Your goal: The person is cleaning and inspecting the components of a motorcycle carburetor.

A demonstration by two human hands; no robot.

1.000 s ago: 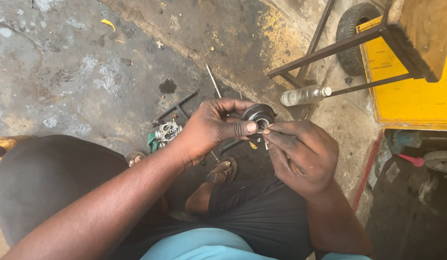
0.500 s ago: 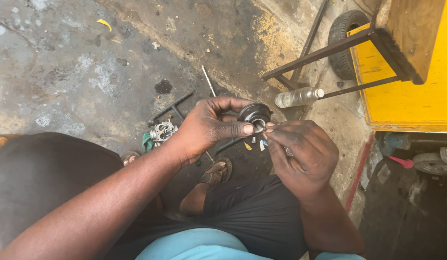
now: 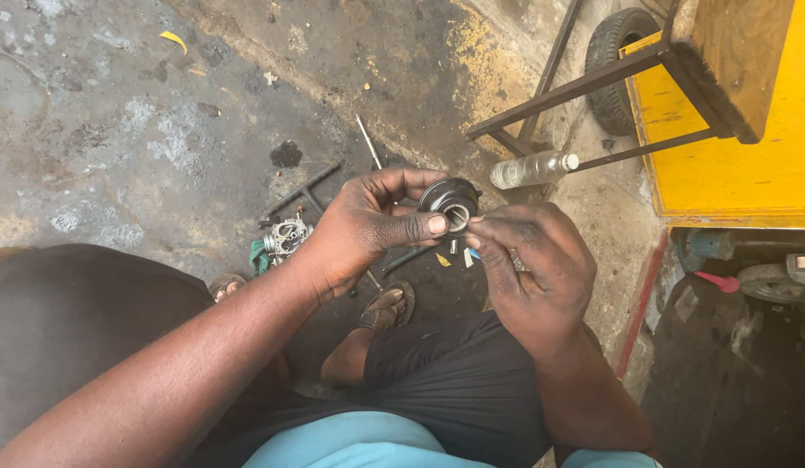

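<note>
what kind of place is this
Likely an open-air repair workshop: oil-stained concrete floor, a carburettor-like metal part and rod tools on the ground, and a small tyre beside a yellow cart.

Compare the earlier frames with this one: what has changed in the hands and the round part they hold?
Very little. The left hand keeps its grip on the round black part, thumb by its metal centre. The right hand has stayed at the part's lower edge, fingertips pinched there. Nothing was let go or picked up. The plastic bottle, the metal piece on the ground and the yellow cart lie as before.
</note>
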